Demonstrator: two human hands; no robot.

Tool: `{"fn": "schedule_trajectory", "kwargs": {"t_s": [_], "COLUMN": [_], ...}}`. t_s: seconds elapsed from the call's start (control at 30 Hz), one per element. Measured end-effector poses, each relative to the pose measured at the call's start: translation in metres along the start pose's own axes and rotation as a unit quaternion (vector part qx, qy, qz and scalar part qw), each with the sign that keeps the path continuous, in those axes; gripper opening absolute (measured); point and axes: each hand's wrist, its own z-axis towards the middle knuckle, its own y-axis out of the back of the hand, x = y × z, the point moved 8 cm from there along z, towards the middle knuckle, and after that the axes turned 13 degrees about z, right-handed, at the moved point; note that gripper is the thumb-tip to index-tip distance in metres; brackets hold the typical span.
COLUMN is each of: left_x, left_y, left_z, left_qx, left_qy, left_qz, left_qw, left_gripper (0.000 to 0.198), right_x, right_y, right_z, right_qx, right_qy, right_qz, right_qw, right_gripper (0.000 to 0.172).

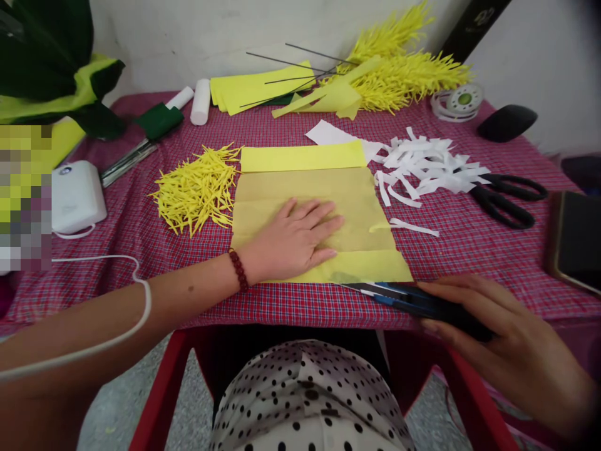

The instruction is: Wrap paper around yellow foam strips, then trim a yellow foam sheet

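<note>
My left hand [293,241] lies flat with fingers spread on a folded yellow crepe-paper sheet [300,185], which has brighter yellow bands along its far and near edges. My right hand [511,338] grips a black and blue utility knife [408,299] at the table's front. Its blade points left along the sheet's near edge, and the tip seems partly under the paper. A heap of yellow fringe strips [197,191] lies just left of the sheet. To the right are curled white paper strips [429,163], and one thin strip [416,227] touches the sheet's right side.
Black-handled scissors [509,197] lie by the white strips, near a phone [575,241]. Behind are yellow paper pieces [253,88], dark wires, fringed yellow stems [404,78] and a tape roll [462,100]. A white cable [143,300] crosses my left forearm from a white device [77,197].
</note>
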Motion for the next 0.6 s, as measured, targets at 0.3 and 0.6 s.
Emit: {"fn": "schedule_trajectory", "kwargs": {"t_s": [0.3,0.6], "left_x": [0.002,0.002], "left_y": [-0.002,-0.003], "left_z": [0.001,0.000], "left_qx": [0.004,0.004], "left_qy": [-0.003,0.001], "left_qz": [-0.003,-0.003], "left_qw": [1.000,1.000], "left_gripper": [0.058,0.059], "right_x": [0.023,0.016], "right_y": [-0.010,-0.010], "right_z": [0.033,0.014], "right_qx": [0.000,0.002], "right_qy": [0.057,0.029], "right_qz": [0.008,-0.013], "right_qw": [0.998,0.999], "right_gripper": [0.026,0.030]}}
